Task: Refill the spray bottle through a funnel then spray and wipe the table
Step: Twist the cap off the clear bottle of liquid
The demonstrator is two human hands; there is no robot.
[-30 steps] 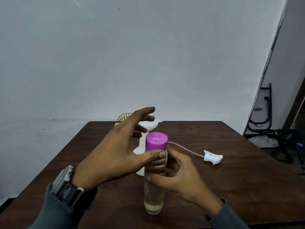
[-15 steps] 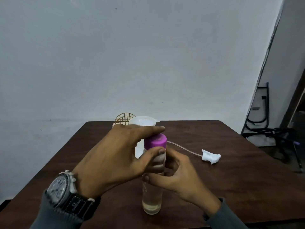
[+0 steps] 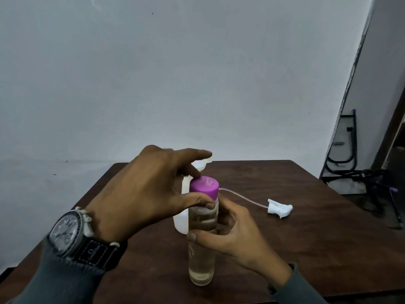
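A clear bottle [image 3: 201, 264] with pale liquid stands upright near the front of the brown table [image 3: 306, 249]. Its purple cap [image 3: 204, 186] is on top. My right hand [image 3: 232, 233] grips the bottle's middle. My left hand [image 3: 149, 194] pinches the cap between thumb and fingers, index finger stretched out above it. Behind them stands the white spray bottle [image 3: 180, 220], mostly hidden, with a white funnel [image 3: 200, 165] in its neck. The white spray head [image 3: 279, 209] with its thin tube lies on the table to the right.
A grey wall rises just behind the table's far edge. A dark metal frame [image 3: 350, 167] stands on the floor beyond the table's right side. A watch sits on my left wrist.
My left hand has come down from an open hover onto the purple cap and has turned around it. My right hand has kept hold of the bottle.
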